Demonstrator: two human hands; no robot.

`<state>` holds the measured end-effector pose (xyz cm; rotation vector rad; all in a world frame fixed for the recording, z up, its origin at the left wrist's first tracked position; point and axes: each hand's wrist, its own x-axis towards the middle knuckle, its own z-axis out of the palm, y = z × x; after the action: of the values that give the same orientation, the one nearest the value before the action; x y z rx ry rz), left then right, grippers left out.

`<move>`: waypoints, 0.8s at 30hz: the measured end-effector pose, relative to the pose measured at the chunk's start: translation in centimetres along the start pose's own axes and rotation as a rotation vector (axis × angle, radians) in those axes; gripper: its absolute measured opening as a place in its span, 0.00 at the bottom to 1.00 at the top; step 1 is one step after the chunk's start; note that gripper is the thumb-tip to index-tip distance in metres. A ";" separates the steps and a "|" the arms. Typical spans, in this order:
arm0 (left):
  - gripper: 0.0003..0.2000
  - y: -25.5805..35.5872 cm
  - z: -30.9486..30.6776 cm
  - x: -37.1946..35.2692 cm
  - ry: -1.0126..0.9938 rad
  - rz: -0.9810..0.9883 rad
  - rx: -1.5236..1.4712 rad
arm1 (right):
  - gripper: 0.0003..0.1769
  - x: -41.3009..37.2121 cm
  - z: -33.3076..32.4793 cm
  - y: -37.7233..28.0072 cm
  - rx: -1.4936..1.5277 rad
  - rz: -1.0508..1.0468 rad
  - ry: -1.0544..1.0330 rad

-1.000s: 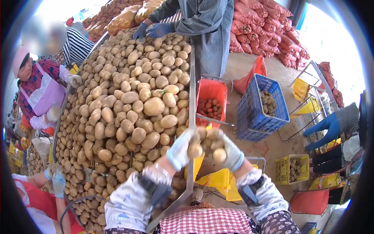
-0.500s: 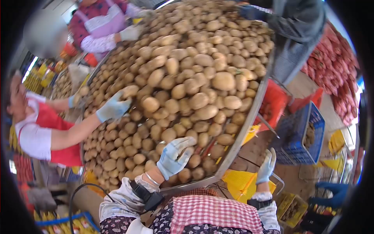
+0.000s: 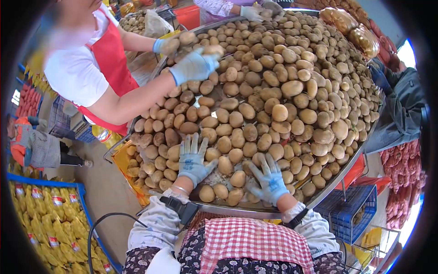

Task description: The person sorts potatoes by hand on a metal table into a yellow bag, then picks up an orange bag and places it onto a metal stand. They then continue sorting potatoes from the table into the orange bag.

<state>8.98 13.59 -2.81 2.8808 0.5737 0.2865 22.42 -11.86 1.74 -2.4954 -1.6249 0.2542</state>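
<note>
- While the head camera looks down over the heap, the left hand [image 3: 192,160], in a pale blue glove, lies palm-down on the potatoes [image 3: 292,88] close to the near edge, fingers spread and released, clasping nothing.
- The right hand [image 3: 269,180], gloved the same way, rests flat on the potatoes just beside it, fingers fanned out and loose; a few potatoes lie between the two hands.
- The potatoes fill a long metal tray [image 3: 255,211], piled highest toward the middle and far end, thinner by the near rim.
- Across the tray on the left, a co-worker in a red apron [image 3: 109,59] reaches in: one gloved hand [image 3: 194,66] is cupped over potatoes, the other gloved hand [image 3: 166,45] closed round one.
- At the far end another person's gloved hands [image 3: 255,10] touch the heap.
- A grey sleeve [image 3: 401,109] shows at the right rim.
- A blue crate [image 3: 351,214] stands below the tray on the right, yellow bags [image 3: 50,214] on the left floor, and a red-checked cloth [image 3: 251,242] at the bottom.
</note>
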 end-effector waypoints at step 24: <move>0.24 -6.9 -5.6 0.2 -0.337 -0.168 -0.022 | 0.26 17.0 0.0 -6.9 -0.382 0.298 -0.395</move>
<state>5.44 20.78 1.10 2.7478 0.7321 -0.2115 23.05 6.42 2.22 -3.1490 -1.5378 0.5501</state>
